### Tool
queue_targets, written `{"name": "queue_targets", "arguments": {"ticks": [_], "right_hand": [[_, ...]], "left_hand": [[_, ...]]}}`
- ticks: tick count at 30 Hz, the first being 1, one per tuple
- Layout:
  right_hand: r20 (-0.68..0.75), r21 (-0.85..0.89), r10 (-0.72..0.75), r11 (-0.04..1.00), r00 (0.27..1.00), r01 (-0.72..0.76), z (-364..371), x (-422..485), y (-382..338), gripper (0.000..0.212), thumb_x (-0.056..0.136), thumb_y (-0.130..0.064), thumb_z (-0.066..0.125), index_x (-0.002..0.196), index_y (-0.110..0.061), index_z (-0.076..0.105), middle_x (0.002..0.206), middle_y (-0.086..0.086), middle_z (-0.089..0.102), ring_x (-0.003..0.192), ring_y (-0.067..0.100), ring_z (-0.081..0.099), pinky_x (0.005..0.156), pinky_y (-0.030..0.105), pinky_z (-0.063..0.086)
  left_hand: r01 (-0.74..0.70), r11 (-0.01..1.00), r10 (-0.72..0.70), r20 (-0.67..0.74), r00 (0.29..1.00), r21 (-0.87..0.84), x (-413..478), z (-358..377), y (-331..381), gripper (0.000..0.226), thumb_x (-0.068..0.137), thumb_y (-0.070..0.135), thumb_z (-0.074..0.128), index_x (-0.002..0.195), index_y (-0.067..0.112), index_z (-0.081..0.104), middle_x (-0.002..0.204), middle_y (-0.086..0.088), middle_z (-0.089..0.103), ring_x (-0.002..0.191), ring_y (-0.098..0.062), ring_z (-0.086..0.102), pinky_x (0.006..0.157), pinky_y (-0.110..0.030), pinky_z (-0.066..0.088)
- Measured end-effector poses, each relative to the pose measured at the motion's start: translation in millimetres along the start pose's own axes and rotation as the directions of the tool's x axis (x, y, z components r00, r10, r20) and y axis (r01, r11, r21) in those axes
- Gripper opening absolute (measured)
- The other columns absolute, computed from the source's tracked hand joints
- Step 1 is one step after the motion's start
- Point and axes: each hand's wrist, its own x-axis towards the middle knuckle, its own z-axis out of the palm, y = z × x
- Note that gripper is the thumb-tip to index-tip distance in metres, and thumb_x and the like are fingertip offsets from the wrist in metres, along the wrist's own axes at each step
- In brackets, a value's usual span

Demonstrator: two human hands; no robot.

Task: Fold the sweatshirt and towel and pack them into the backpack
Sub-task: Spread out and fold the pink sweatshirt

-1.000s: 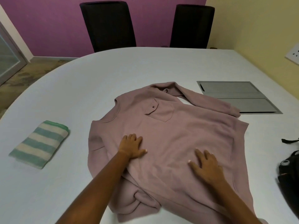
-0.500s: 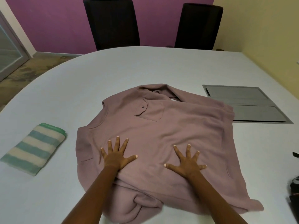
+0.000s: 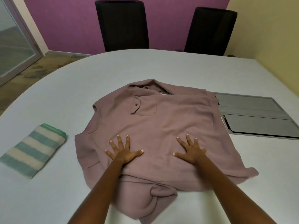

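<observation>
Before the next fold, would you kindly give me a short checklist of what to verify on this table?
1. Palms flat, fingers spread: the left hand and right hand press on the mauve fleece sweatshirt: ok.
2. Middle of the sweatshirt smooth: ok.
3. Near hem flat: not ok, fabric is bunched at the near edge.
4. Folded state of the green-and-cream striped towel, lying apart on the left: ok.
5. Readiness of the backpack: cannot tell, it is out of view.
</observation>
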Motion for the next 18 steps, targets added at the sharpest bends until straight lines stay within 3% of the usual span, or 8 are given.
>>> {"name": "queue_targets", "arguments": {"ticks": [4,7,9,10,13,15,18], "right_hand": [[-0.133,-0.077,-0.027,0.997,0.991,0.017,22,-22,-3,0.061,0.092,-0.056,0.033,0.146,-0.040,0.009,0.158,-0.001,-0.002,0.144,0.030,0.003,0.110,0.052,0.020],[-0.290,0.039,-0.064,0.996,0.955,0.079,48,-49,-11,0.053,0.093,-0.048,0.026,0.139,-0.025,0.040,0.151,0.012,0.027,0.137,0.032,0.031,0.103,0.049,0.034],[-0.448,0.191,-0.069,0.967,0.891,0.171,63,-68,-17,0.066,0.091,-0.053,0.019,0.110,-0.011,0.067,0.121,0.022,0.060,0.108,0.034,0.061,0.085,0.048,0.049],[-0.538,0.242,-0.078,0.940,0.839,0.242,70,-79,-19,0.070,0.093,-0.054,0.016,0.099,-0.012,0.071,0.107,0.019,0.068,0.096,0.030,0.067,0.080,0.044,0.053],[-0.641,0.259,-0.157,0.877,0.751,0.405,87,-116,-37,0.061,0.097,-0.052,0.019,0.104,-0.016,0.067,0.106,0.007,0.068,0.103,0.016,0.057,0.098,0.029,0.038],[-0.691,0.170,-0.256,0.852,0.676,0.495,98,-136,-46,0.047,0.097,-0.048,0.026,0.110,-0.019,0.061,0.112,0.003,0.063,0.107,0.011,0.050,0.103,0.020,0.029],[-0.741,0.127,-0.268,0.844,0.616,0.520,111,-148,-49,0.041,0.094,-0.050,0.034,0.113,-0.019,0.052,0.117,0.001,0.055,0.110,0.013,0.048,0.098,0.024,0.037]], "left_hand": [[-0.081,0.989,0.087,0.046,0.995,-0.124,-6,-4,-11,0.089,0.081,0.071,0.041,0.148,0.036,-0.005,0.153,0.002,-0.028,0.139,-0.029,-0.030,0.107,-0.057,-0.020],[-0.118,0.988,0.125,0.070,0.990,-0.102,-14,-1,-15,0.080,0.087,0.066,0.036,0.149,0.032,-0.003,0.155,0.003,-0.024,0.142,-0.026,-0.025,0.110,-0.054,-0.017],[-0.155,0.988,0.155,0.028,0.987,-0.011,-22,5,-17,0.073,0.092,0.060,0.031,0.149,0.029,0.000,0.157,0.001,-0.017,0.144,-0.025,-0.017,0.113,-0.051,-0.012],[-0.185,0.982,0.186,-0.025,0.982,0.037,-27,9,-19,0.068,0.094,0.057,0.029,0.150,0.027,0.004,0.158,0.001,-0.011,0.146,-0.024,-0.011,0.114,-0.049,-0.009],[-0.302,0.952,0.303,-0.237,0.923,0.040,-43,18,-30,0.066,0.093,0.057,0.017,0.142,0.017,0.035,0.153,-0.004,0.028,0.142,-0.021,0.023,0.116,-0.040,0.012],[-0.404,0.914,0.381,-0.374,0.845,0.018,-58,19,-40,0.079,0.084,0.062,0.008,0.126,0.013,0.054,0.131,-0.006,0.056,0.124,-0.022,0.049,0.107,-0.035,0.032],[-0.457,0.880,0.455,-0.499,0.737,0.128,-73,25,-62,0.076,0.096,0.055,0.006,0.103,0.009,0.067,0.102,-0.008,0.069,0.096,-0.025,0.066,0.091,-0.033,0.045]]}}
